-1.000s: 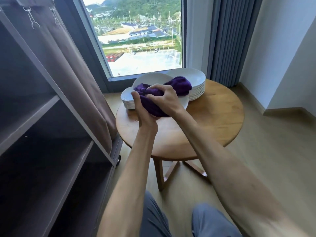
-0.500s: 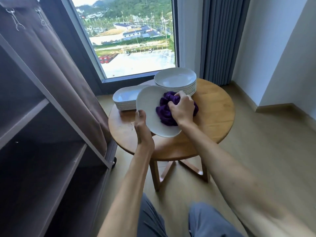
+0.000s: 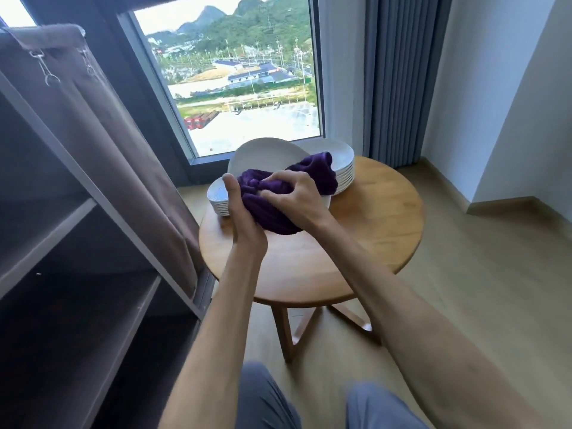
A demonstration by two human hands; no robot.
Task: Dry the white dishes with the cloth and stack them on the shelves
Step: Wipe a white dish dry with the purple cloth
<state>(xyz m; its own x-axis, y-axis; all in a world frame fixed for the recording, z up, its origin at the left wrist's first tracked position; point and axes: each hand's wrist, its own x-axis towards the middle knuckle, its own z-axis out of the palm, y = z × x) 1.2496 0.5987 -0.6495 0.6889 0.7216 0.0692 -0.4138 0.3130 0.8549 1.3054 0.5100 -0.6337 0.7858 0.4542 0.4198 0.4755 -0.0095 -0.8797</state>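
Two bare forearms, no sleeve, watch or ring in sight, running from 6 o'clock up to the left hand (image 3: 247,226) and the right hand (image 3: 294,196) near centre. Lean, long-fingered, with short nails and tendons standing out along the wrists. Blue-grey trousers (image 3: 266,400) over both knees at 6 o'clock, plain and smooth, perhaps a light woven fabric, though blurred at the frame's edge.

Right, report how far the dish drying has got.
Done: nothing shows on the shelves yet. In hand: the left hand holds a white plate tilted up while the right hand rubs it with the purple cloth. Left: two stacks on the round table, round plates and the left stack.
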